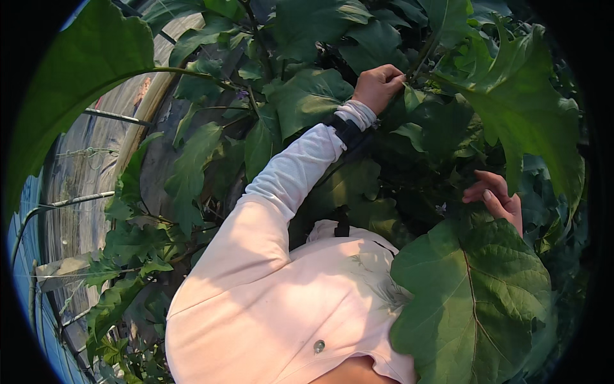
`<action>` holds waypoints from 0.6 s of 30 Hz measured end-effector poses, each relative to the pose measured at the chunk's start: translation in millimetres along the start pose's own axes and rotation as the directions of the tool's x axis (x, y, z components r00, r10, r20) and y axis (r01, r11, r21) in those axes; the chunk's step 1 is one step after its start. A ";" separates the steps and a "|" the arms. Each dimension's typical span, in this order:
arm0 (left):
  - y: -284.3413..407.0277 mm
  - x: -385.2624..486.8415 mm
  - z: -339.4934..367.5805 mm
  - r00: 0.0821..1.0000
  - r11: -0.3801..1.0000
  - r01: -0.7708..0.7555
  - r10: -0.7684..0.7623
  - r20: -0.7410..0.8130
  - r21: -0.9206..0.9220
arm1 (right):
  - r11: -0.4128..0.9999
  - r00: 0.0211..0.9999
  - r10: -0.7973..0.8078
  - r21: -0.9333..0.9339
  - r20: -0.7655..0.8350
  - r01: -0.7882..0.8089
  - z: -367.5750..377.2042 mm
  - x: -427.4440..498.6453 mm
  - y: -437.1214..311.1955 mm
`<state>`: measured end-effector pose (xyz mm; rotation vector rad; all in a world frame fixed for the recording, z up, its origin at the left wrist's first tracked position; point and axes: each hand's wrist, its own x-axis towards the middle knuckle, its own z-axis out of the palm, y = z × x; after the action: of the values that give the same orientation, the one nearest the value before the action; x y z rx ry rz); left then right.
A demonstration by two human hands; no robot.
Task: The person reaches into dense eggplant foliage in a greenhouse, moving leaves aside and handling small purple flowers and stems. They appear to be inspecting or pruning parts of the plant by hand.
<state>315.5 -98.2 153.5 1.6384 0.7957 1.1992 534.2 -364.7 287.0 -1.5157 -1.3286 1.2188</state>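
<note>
My left hand reaches up into eggplant foliage, its fingers pinched at a green stem. What lies inside that grip is partly hidden by the fingers. A small pale green leaf hangs just below the fingertips. Lower and to the right, my right hand is half bent, thumb and fingers apart, and no object shows in it. One broad eggplant leaf covers my right wrist and forearm. Near the right fingertips is a small pale purple flower.
Large lobed leaves crowd in from the right, and another leaf hangs close at upper left. On the left are plastic sheeting, metal rods and thin twine. A second purple flower grows among the upper leaves.
</note>
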 end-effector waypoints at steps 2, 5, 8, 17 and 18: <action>9.9 -6.1 -3.7 0.996 0.980 0.048 -0.062 -0.065 -0.191 | 0.999 0.999 -0.040 0.026 0.019 0.040 -3.0 1.4 12.4; 35.1 -22.7 -22.6 0.984 0.902 0.083 -0.141 -0.106 -0.423 | 0.995 0.998 -0.064 0.084 0.012 0.063 -11.8 -6.2 38.7; 66.3 -61.7 -60.4 0.977 0.879 0.002 -0.104 -0.188 -0.476 | 0.998 0.999 0.026 0.049 0.028 -0.028 -24.9 -13.6 64.5; 74.1 -81.6 -273.3 0.658 0.984 0.172 -0.154 -0.738 -0.052 | 0.982 0.982 0.188 -0.014 -0.023 -0.188 -47.2 -34.3 101.7; 71.1 -80.2 -280.0 0.695 0.979 0.197 -0.180 -0.696 -0.057 | 0.976 0.976 0.217 0.031 -0.027 -0.216 -49.6 -34.8 103.1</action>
<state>23.1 -110.8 218.8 1.0425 1.4160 1.6838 608.3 -413.7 207.0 -1.6862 -1.1439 1.3378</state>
